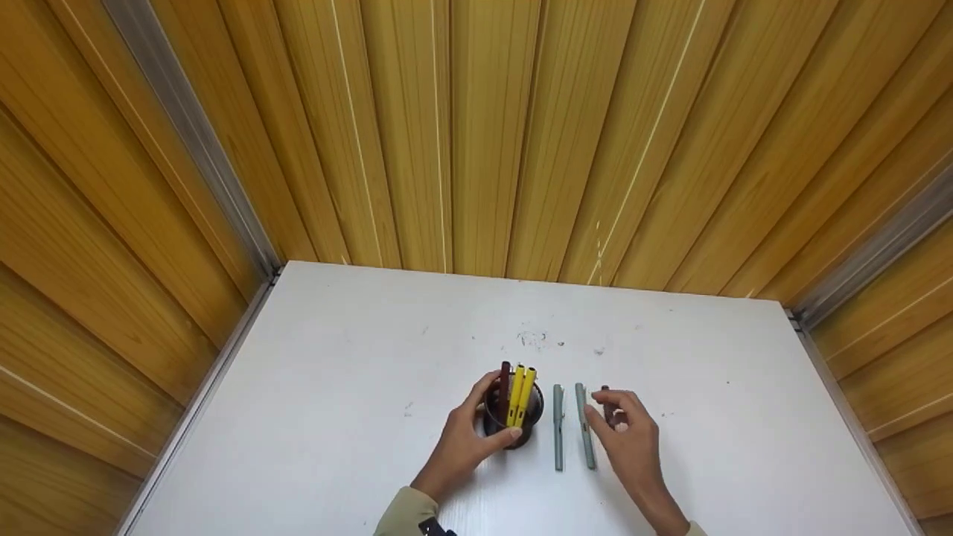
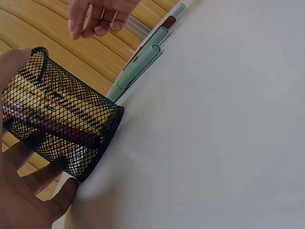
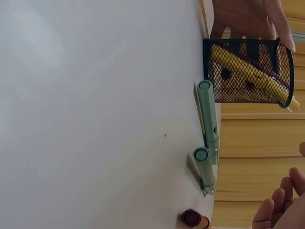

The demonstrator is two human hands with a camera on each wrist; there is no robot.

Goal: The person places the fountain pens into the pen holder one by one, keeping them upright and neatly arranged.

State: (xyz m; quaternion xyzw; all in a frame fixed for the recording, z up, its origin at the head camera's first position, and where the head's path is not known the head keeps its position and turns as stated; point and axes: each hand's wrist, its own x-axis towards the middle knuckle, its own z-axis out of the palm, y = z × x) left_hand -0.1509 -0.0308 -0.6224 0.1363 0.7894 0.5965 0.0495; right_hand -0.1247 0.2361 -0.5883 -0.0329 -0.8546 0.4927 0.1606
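A black mesh pen cup point(image 1: 536, 418) stands on the white table, and my left hand point(image 1: 460, 445) grips it with thumb and fingers around its sides. Two yellow pens point(image 1: 523, 394) and a dark red pen point(image 1: 505, 381) lean inside, also visible through the mesh point(image 2: 62, 109). Right of the cup lie two grey-green pens point(image 1: 558, 428), point(image 1: 586, 432) side by side. My right hand point(image 1: 631, 441) hovers over another dark red pen point(image 1: 608, 408), partly covering it in the head view. Its fingers are loosely bent with nothing between them, above the pens in the left wrist view.
The white table point(image 1: 357, 372) carries small dark marks point(image 1: 532, 339) beyond the cup. Wood-patterned panels point(image 1: 484, 149) rise behind it and at both sides, with metal posts point(image 1: 193, 134) at the corners. A pale pen end point(image 2: 179, 8) shows past the dark red pen.
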